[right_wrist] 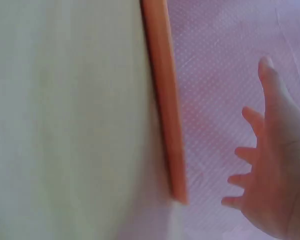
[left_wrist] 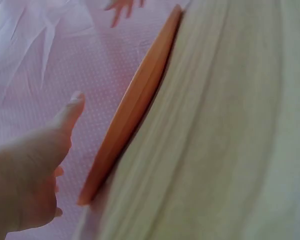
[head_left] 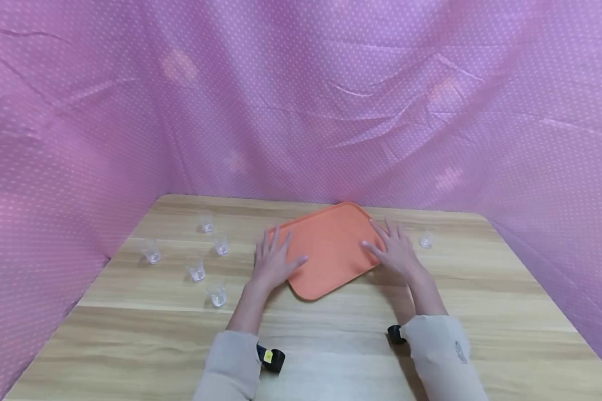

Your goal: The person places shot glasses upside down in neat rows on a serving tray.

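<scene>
An orange rectangular tray (head_left: 333, 250) lies at a slant on the wooden table. Over its left end is my left hand (head_left: 272, 264), fingers spread and thumb pointing inward. My right hand (head_left: 395, 250) is over the right end, its fingers spread too. In the left wrist view a gap shows between the left hand (left_wrist: 35, 170) and the tray's edge (left_wrist: 132, 107). The right wrist view likewise shows the right hand (right_wrist: 277, 165) apart from the tray (right_wrist: 167, 110). Neither hand holds anything.
Several small clear glasses stand left of the tray, the nearest glass (head_left: 217, 295) close to my left forearm. Another clear glass (head_left: 426, 238) is to the right. Pink dotted cloth (head_left: 301, 111) hangs behind and beside the table (head_left: 331, 345).
</scene>
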Demonstrator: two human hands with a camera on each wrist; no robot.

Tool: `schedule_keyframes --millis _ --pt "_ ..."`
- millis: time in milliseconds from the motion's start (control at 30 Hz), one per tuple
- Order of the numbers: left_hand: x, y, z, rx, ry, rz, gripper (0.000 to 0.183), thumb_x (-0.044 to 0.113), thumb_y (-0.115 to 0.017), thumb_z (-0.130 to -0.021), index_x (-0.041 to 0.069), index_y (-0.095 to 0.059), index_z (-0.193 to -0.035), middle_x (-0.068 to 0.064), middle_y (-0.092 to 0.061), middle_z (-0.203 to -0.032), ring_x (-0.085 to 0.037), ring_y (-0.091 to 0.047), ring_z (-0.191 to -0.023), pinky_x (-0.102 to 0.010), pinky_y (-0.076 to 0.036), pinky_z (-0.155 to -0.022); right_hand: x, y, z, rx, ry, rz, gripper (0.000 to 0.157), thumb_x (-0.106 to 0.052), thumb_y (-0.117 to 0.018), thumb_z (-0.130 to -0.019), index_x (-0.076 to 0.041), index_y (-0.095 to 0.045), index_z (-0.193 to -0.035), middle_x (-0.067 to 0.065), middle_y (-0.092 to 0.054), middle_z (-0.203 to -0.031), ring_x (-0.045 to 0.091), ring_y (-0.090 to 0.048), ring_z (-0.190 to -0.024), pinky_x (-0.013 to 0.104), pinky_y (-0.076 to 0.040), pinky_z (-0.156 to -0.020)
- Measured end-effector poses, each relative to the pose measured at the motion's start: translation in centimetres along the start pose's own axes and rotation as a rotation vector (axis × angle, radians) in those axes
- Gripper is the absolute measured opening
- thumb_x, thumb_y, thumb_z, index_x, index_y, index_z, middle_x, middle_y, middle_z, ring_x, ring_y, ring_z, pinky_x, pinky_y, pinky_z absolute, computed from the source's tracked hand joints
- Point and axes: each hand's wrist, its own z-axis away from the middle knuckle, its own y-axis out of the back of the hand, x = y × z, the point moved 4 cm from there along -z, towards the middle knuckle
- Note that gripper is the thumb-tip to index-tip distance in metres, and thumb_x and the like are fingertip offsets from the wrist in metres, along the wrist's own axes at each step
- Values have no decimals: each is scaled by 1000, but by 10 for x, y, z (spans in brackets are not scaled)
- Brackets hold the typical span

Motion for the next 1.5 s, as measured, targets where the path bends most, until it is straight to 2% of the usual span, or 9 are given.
schedule_keyframes --millis 133,267,367,533,767,967,1233,1367,1500 --pt "-11 -12 5 -16 1 87 73 61 -37 -73 20 -19 -131 -14 -4 -135 -29 11 -118 -49 -1 -91 13 -12 4 -20 3 -187 65 -53 -46 -74 -30 -20 -129 17 -4 -134 43 2 -115 60 -12 -82" --pt "-19 -20 9 -16 -13 92 75 60 -40 -72 18 -21 -131 -17 -6 -134 -34 4 -118 -47 -2 -92 27 -22 3 -17 -3 -243 66 -51 -50 -73 -27 -24 -129 21 -5 -132 45 1 -114 61 -11 -82" --pt "-21 -22 11 -14 -17 93 77 61 -42 -71 15 -22 -130 -20 -5 -133 -35 3 -118 -46 -2 -93 37 -29 3 -21 -45 -221 68 -50 -51 -72 -20 -26 -129 23 -4 -131 44 -2 -114 60 -6 -83" --pt "-21 -22 12 -6 10 96 80 61 -45 -69 15 -22 -130 -22 -3 -132 -33 4 -119 -43 -2 -94 48 -40 6 -19 -118 -200 72 -51 -53 -70 -15 -29 -128 22 1 -132 41 -2 -116 59 -11 -84" --pt "-24 -24 14 -5 81 155 85 61 -49 -66 12 -21 -130 -22 6 -132 -33 9 -118 -44 -6 -93 48 -42 11 4 -163 -163 75 -55 -53 -68 -11 -33 -126 17 -5 -133 39 -7 -116 57 -14 -84" --pt "-30 -22 8 37 92 168 77 52 -54 -68 10 -28 -128 -23 -5 -132 -34 3 -119 -45 -8 -93 42 -41 18 10 -207 -142 78 -59 -50 -66 -13 -32 -127 16 -5 -133 40 -8 -115 57 -14 -83" --pt "-38 -14 5 61 141 174 63 40 -56 -73 9 -35 -124 -20 -18 -130 -33 -6 -119 -43 -9 -94 24 -46 35 129 -223 -40 75 -59 -50 -66 -10 -39 -122 23 -16 -128 43 -19 -110 55 -18 -83" --pt "-41 -9 7 104 154 199 58 33 -59 -74 8 -39 -122 -18 -27 -127 -34 -13 -117 -44 -13 -93 15 -48 41 173 -242 -63 73 -58 -52 -66 -9 -41 -119 24 -18 -127 41 -20 -111 53 -20 -83" --pt "-37 -12 6 98 132 219 54 32 -58 -75 8 -40 -121 -17 -31 -125 -35 -16 -116 -44 -15 -92 22 -44 43 217 -273 -78 68 -54 -55 -66 -10 -43 -117 24 -24 -124 39 -21 -110 51 -20 -84"
